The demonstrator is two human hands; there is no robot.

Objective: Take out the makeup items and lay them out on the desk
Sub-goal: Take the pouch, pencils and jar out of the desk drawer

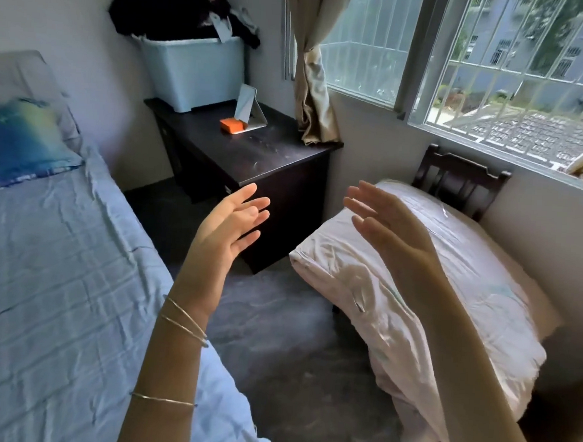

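Observation:
A dark wooden desk (269,159) stands in the corner under the window. On it lie a small orange box (232,125) and a standing mirror (247,105) on a white base. My left hand (227,224) is raised in front of the desk's near corner, fingers straight and spread, holding nothing. My right hand (389,226) is raised opposite it, palm facing left, fingers straight, also holding nothing. Thin bangles ring my left wrist. No makeup items are visible outside the orange box.
A light blue storage bin (193,70) with dark clothes piled on top sits at the desk's back. A bed with a blue sheet (51,259) fills the left. A folded white quilt (431,295) lies on a dark chair (461,177) at right. A curtain (315,97) hangs beside the desk.

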